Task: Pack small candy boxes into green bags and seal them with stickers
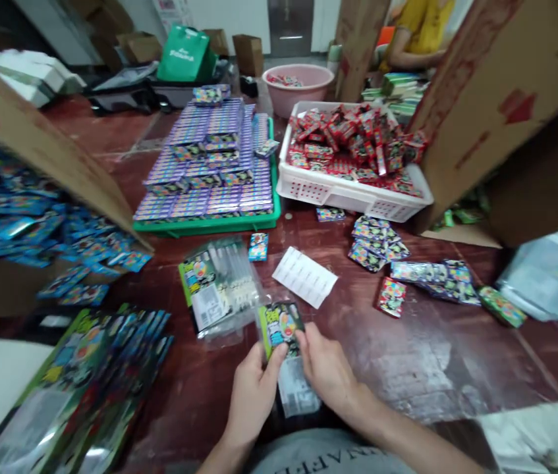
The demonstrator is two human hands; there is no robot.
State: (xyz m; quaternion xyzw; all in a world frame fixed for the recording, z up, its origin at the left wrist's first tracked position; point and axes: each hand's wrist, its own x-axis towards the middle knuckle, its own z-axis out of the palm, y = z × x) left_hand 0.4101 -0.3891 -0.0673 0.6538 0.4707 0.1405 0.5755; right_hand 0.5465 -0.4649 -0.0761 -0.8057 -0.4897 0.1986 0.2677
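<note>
Close to my body, both hands grip a printed plastic pouch (291, 378) with a green and black top. My left hand (255, 388) pinches its left side, thumb lying on the front. On its right edge are the closed fingers of my right hand (331, 368). Just beyond lies a stack of similar pouches (219, 286) in clear plastic. A white label sheet (305, 276) rests on the table past the pouch, with a small blue packet (258, 247) to its left. One red packet (390, 296) lies to the right, near several purple packets (375, 242).
A green tray (204, 227) holds rows of purple packets. Beside it stands a white basket (352, 197) of red packets. Cardboard boxes flank the table, blue packets (16, 210) spilling at left. More pouches (76, 388) lie front left. A person in a yellow top (419, 33) sits behind.
</note>
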